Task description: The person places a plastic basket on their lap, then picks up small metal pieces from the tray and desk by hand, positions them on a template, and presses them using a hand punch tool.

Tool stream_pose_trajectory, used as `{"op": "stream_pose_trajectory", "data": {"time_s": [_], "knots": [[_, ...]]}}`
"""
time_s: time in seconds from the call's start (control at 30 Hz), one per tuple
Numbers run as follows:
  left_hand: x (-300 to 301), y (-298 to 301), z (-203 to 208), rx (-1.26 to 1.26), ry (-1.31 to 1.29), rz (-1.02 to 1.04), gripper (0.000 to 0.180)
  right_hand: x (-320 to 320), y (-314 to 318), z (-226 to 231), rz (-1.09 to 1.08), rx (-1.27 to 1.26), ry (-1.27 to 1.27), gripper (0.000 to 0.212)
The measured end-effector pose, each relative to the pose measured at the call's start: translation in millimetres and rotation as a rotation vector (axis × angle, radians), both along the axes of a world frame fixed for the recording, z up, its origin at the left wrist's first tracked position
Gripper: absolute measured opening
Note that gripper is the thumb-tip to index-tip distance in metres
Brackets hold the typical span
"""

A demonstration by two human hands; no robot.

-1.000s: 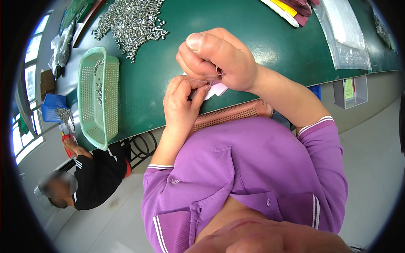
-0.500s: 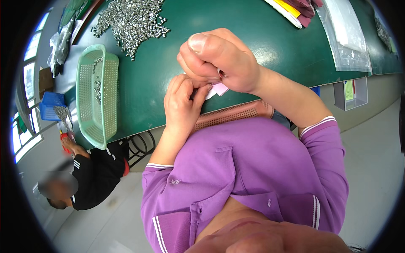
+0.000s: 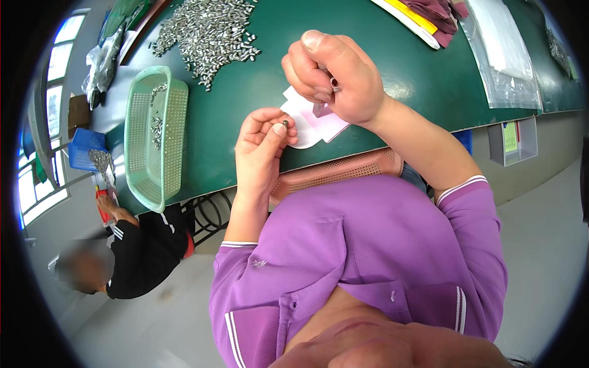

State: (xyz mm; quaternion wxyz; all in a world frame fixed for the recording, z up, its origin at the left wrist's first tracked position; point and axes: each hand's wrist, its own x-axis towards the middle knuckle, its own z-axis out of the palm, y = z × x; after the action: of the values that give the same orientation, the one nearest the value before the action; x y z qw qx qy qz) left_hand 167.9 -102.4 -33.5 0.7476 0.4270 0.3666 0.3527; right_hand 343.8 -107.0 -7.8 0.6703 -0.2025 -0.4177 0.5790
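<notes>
The left hand (image 3: 265,136) pinches a small metal piece (image 3: 285,123) between thumb and fingers, above the bench (image 3: 245,86) and near its front edge. Just beside it, the right hand (image 3: 346,76) is closed in a fist around a slim tool (image 3: 318,110) (mostly hidden by the fingers). White and pink sheets (image 3: 331,127) lie beneath. A green basket (image 3: 130,150) stands to the left, near a heap of metal pieces (image 3: 208,37).

Maroon cloth (image 3: 426,11) beside clear plastic bags (image 3: 506,55), right; grey bin (image 3: 524,142) below; black-clad co-worker (image 3: 147,260), left.
</notes>
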Motion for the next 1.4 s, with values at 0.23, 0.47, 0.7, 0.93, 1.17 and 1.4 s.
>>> {"op": "stream_pose_trajectory", "data": {"time_s": [0.23,0.47,0.7,0.93,1.17,1.4], "knots": [[-8.5,9.7,-7.9,-0.588,-0.553,-0.043,0.013,-1.9,3.5,-3.7,-0.013,-0.001,0.006,0.045],[-13.8,11.6,-5.9,-0.487,-0.499,-0.018,0.013,-3.4,4.1,-3.9,-0.007,-0.028,0.019,0.045],[-98.5,102.8,27.8,0.917,0.669,0.611,0.012,1.7,2.2,-3.7,0.037,-0.014,0.018,0.043],[-73.2,117.8,42.0,1.364,1.102,0.493,0.020,1.9,5.1,-6.0,0.044,-0.005,-0.002,0.042],[-16.0,127.2,-1.0,1.203,1.181,0.092,0.013,1.3,3.4,-4.3,0.060,-0.024,0.018,0.042],[-14.6,142.3,-1.6,1.372,1.249,-0.011,0.007,-0.6,3.9,-3.4,0.030,0.009,0.006,0.042]]}}
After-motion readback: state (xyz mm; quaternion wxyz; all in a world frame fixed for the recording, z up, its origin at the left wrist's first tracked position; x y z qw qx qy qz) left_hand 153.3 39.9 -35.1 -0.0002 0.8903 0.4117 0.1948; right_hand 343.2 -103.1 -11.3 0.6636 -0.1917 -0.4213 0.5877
